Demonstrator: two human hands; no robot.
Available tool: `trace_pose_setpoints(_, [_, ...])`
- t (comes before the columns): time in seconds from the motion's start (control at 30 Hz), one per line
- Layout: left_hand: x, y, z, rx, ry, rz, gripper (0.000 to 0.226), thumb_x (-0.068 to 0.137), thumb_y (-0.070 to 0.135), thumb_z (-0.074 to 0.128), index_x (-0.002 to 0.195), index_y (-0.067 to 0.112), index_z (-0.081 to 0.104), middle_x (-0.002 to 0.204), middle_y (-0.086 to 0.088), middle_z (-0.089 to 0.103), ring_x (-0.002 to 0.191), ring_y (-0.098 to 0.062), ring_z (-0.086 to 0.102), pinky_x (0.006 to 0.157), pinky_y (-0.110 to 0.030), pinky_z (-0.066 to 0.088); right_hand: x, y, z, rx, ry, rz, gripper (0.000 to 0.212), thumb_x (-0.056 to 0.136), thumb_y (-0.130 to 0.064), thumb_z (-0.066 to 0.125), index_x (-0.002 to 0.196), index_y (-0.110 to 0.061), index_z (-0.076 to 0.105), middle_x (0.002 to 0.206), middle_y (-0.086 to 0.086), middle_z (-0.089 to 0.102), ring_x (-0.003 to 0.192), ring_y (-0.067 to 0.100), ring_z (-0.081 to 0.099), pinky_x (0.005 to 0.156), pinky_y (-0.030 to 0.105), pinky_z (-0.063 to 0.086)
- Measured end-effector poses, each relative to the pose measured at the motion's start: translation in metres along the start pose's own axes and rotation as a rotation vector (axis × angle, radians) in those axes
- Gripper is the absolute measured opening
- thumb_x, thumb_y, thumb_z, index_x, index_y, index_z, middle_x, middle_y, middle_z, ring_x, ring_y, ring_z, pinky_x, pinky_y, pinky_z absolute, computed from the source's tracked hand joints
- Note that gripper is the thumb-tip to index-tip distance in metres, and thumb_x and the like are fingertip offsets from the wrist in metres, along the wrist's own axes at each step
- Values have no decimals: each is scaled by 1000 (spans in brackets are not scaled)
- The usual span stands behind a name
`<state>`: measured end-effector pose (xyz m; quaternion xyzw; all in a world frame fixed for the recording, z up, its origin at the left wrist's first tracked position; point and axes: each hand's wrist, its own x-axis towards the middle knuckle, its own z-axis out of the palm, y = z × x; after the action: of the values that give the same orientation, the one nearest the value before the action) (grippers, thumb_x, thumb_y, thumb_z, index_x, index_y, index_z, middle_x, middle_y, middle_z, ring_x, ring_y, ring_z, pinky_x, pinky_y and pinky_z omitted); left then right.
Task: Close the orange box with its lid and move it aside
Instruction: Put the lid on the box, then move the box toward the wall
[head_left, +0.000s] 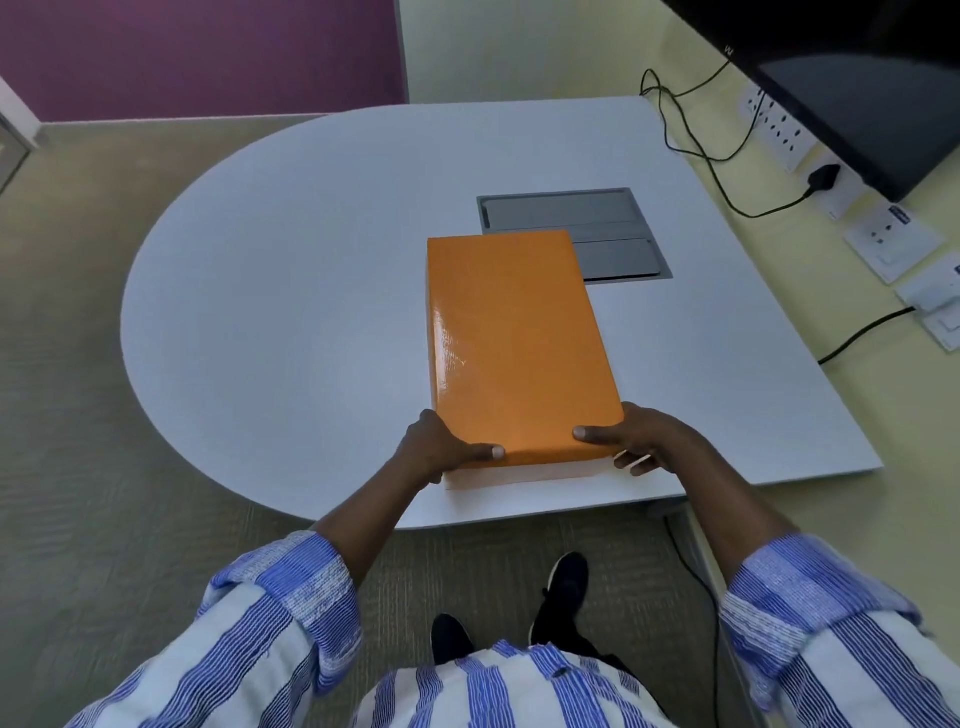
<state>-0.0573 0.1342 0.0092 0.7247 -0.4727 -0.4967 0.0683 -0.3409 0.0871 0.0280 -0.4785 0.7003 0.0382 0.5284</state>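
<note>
The orange lid (514, 338) sits on top of the box, covering it; a pale strip of the box's near wall (514, 475) shows under the lid's front edge. The box stands near the table's front edge. My left hand (441, 449) grips the lid's near left corner, thumb on the front face. My right hand (636, 441) grips the near right corner, thumb on the front face and fingers curled around the side. The inside of the box is hidden.
The white table (285, 291) is rounded on the left. A grey cable hatch (582, 213) is set in it just behind the box. Wall sockets and black cables (696, 145) run along the right wall, under a dark screen (852, 78).
</note>
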Motion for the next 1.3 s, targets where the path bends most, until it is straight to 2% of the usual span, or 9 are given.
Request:
trace_pose_setpoints(0.13, [7,-3,1,7,16,7,114,60,60,90,146,9,35,139,-16,56,111,-37,65,81,-46,62,6,-1,-4,-32,-5,6,97,75,-60,78,149,-15,34,133,15,55,112,31,61,89,42,54])
trace_pose_setpoints(0.23, [17,-3,-1,27,25,2,126,57,64,90,152,8,26,151,-15,47,134,-36,51,101,-48,54,13,1,-9,-55,-4,-23,108,72,-60,80,155,-18,25,146,13,46,122,33,53,99,47,49])
trace_pose_setpoints(0.33, [26,8,-7,94,142,28,138,59,76,80,158,10,9,160,-19,33,143,-41,40,108,-56,47,23,-6,-11,-3,97,-121,119,72,-66,76,159,-18,11,158,12,37,135,36,47,107,52,45])
trace_pose_setpoints(0.4, [35,24,-10,257,291,106,135,68,85,64,161,11,1,166,-20,19,150,-43,28,115,-58,39,32,-18,-13,-77,232,-208,123,74,-74,68,161,-17,1,165,13,25,145,36,38,112,55,39])
trace_pose_setpoints(0.47, [50,42,-12,417,403,195,122,79,86,47,162,10,-2,170,-19,5,155,-43,12,122,-58,25,43,-33,-15,-239,380,-302,119,77,-78,59,161,-17,1,167,13,16,150,36,27,116,57,33])
trace_pose_setpoints(0.6, [90,72,-21,542,438,276,108,90,79,35,163,9,-2,171,-18,-7,158,-39,-6,126,-55,5,70,-69,-24,-435,456,-434,106,87,-75,48,161,-15,2,170,13,0,155,36,7,123,58,15])
trace_pose_setpoints(0.8, [130,99,-32,554,497,212,98,94,73,34,163,9,7,171,-20,2,158,-39,0,126,-54,7,109,-110,-39,-534,440,-546,92,94,-66,45,160,-12,11,169,16,4,155,37,8,123,58,15])
trace_pose_setpoints(0.97, [147,111,-43,598,495,157,95,95,71,33,162,8,9,171,-20,4,158,-39,2,126,-54,9,129,-127,-58,-588,414,-582,90,96,-63,45,161,-12,9,169,16,0,155,38,3,123,58,12])
trace_pose_setpoints(1.3, [191,127,-75,623,477,230,96,95,74,30,163,10,7,171,-19,0,158,-37,-1,126,-51,6,165,-165,-69,-652,442,-590,88,97,-66,36,162,-15,5,170,13,-5,156,35,-6,125,56,3])
